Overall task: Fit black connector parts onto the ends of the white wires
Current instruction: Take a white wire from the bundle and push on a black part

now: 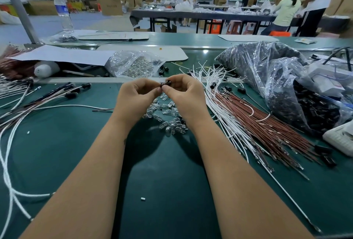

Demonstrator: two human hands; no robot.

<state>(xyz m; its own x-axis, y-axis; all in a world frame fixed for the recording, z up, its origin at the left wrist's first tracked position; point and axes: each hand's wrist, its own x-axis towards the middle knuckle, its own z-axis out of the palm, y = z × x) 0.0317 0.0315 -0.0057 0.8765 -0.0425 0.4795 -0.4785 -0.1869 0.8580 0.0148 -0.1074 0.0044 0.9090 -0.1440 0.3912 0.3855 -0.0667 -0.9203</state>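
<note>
Fingers (163,89) of both hands pinch one black connector part (165,84) above the surface's (162,191) middle, apparently steadying it for fitting.

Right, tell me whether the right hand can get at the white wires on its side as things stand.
Probably yes, once freed. The right hand now pinches a black connector part together with the left hand. The white wires lie uncovered just to its right on the green table.
</note>
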